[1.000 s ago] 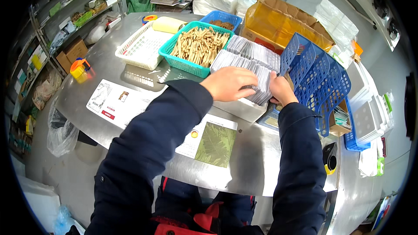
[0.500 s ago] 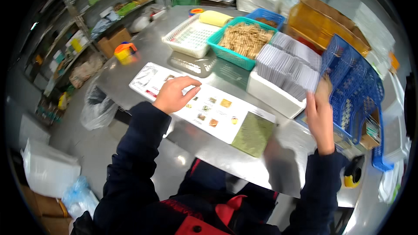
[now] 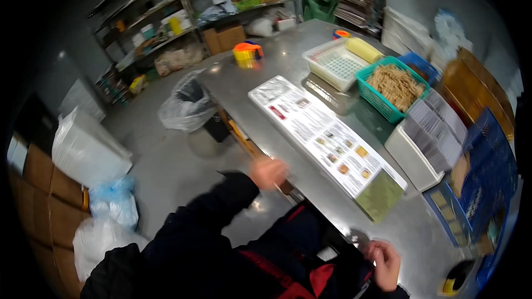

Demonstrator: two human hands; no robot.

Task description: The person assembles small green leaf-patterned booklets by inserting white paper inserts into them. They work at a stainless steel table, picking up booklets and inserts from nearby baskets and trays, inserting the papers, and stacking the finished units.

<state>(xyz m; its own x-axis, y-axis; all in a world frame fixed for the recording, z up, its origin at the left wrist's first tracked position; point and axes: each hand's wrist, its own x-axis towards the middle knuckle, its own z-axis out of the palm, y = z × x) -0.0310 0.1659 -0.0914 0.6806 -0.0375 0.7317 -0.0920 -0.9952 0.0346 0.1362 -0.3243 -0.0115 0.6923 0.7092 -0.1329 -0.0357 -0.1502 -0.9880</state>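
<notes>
Blurred by motion, my left hand (image 3: pixel 270 173) is at the near edge of the metal table, beside a narrow drawer-like opening (image 3: pixel 239 133) with an orange item in it. Its fingers are too smeared to read. My right hand (image 3: pixel 383 263) is low by my lap at the table's front edge, fingers curled in; anything inside them is hidden. Between and beyond the hands, a long white printed sheet stack (image 3: pixel 310 127) with small food pictures lies on the table. A flat green square packet (image 3: pixel 379 195) rests at its right end.
A white bin (image 3: pixel 413 158) of upright grey-white packets stands right, by a blue crate (image 3: pixel 487 160). Behind are a teal basket (image 3: pixel 382 101) of tan sticks or bundles, a white basket (image 3: pixel 331 66) and a tape dispenser (image 3: pixel 247 54). A lined trash bin (image 3: pixel 191 105) stands left.
My view has swung left. My left hand has left the printed sheets for the table's near edge; my right hand has dropped from the packet bin toward my lap, its fingers now curled.
</notes>
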